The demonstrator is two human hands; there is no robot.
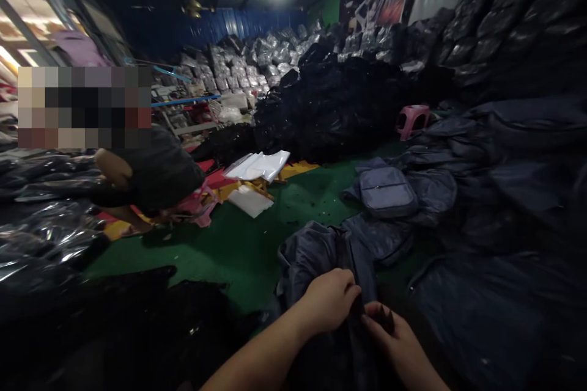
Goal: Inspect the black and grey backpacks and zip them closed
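Observation:
A dark blue fabric bag lies crumpled in front of me, with a long darker seam or zipper line running down it. My left hand is closed on the bag's cloth beside that line. Just to the right and lower, my right hand has thumb and fingers pinched at the bag's edge. Whatever small part sits between those fingertips is hidden by shadow. Beyond the bag, another blue backpack rests with its front pocket facing up.
Heaps of blue bags spread along the right. Black bags lie at lower left on the green floor. A person sits on a pink stool near white plastic sheets. Behind, a black pile rises.

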